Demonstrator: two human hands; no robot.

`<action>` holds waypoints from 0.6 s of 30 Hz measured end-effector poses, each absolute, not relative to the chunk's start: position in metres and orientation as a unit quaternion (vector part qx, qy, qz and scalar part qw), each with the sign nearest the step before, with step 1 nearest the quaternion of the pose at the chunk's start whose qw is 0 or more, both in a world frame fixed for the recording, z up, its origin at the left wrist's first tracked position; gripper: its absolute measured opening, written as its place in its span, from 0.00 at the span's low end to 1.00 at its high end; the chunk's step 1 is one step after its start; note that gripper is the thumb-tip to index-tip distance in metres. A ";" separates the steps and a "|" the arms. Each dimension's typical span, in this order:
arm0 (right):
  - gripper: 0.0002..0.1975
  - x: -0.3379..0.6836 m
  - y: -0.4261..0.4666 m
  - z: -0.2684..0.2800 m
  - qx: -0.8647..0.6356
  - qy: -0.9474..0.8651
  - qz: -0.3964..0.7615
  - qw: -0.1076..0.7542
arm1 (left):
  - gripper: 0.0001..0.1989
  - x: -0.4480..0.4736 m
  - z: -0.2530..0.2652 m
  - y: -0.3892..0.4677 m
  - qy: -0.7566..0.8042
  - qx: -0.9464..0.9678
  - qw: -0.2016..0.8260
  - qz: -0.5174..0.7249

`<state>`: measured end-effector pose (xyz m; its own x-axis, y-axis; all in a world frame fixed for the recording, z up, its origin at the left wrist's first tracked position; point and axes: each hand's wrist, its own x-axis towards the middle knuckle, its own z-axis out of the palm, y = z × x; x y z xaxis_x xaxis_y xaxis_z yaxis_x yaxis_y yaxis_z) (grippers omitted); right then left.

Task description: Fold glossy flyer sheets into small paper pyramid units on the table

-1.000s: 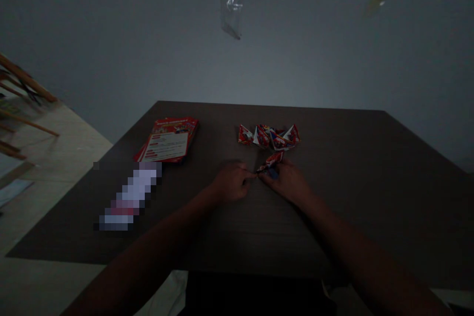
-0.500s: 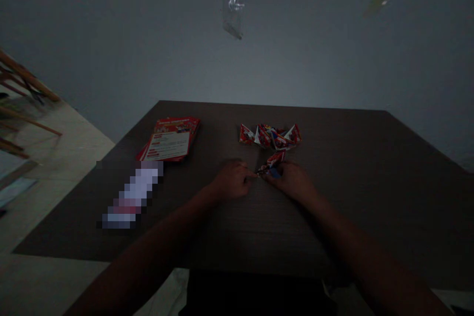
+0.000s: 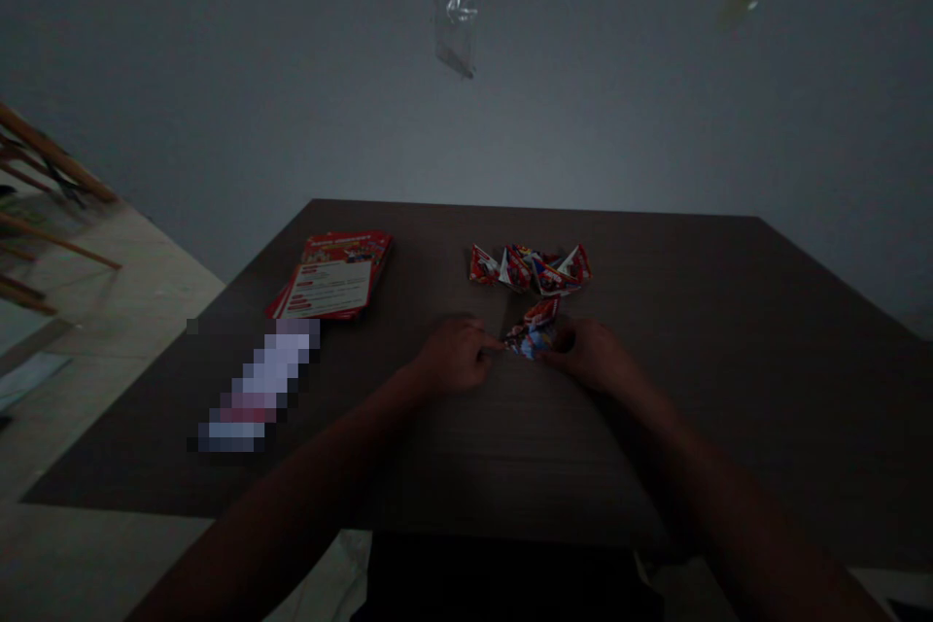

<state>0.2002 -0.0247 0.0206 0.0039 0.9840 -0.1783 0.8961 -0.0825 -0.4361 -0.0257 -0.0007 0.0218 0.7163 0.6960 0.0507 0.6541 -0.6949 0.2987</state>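
Note:
A small folded paper piece [image 3: 532, 340], printed red, white and light blue, lies on the table between my hands. My left hand [image 3: 456, 355] rests to its left, index finger stretched out to touch the paper's left corner, the other fingers bent. My right hand [image 3: 594, 355] is at the right edge of the same paper, thumb and finger curled round that edge; the exact contact is dim. Just beyond stands a row of folded red-and-white paper pieces [image 3: 517, 267], several joined or touching, with pointed ends raised.
A stack of red printed leaflets [image 3: 335, 282] lies at the left of the dark wooden table [image 3: 692, 311]. Nearer me is a blurred-out, pixelated object [image 3: 266, 379]. A grey wall [image 3: 219, 68] with tape and a clear plastic piece [image 3: 457, 19] rises behind. Wooden furniture legs [image 3: 51, 151] stand at far left.
My right hand has shifted slightly right, and more of the paper's light-blue face shows. My left hand keeps its place at the left corner.

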 end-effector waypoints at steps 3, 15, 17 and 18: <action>0.13 0.206 -0.025 0.022 -0.697 -0.672 0.238 0.082 | 0.20 -0.026 0.022 -0.001 0.370 0.916 0.131 0.087; 0.09 0.222 -0.025 0.026 -0.668 -0.697 0.257 0.047 | 0.20 -0.026 0.022 -0.002 0.371 0.916 0.128 0.085; 0.08 0.224 -0.025 0.026 -0.659 -0.702 0.265 0.048 | 0.20 -0.027 0.022 -0.001 0.372 0.916 0.130 0.078; 0.08 0.225 -0.025 0.027 -0.653 -0.705 0.273 0.048 | 0.20 -0.027 0.022 -0.001 0.371 0.916 0.131 0.079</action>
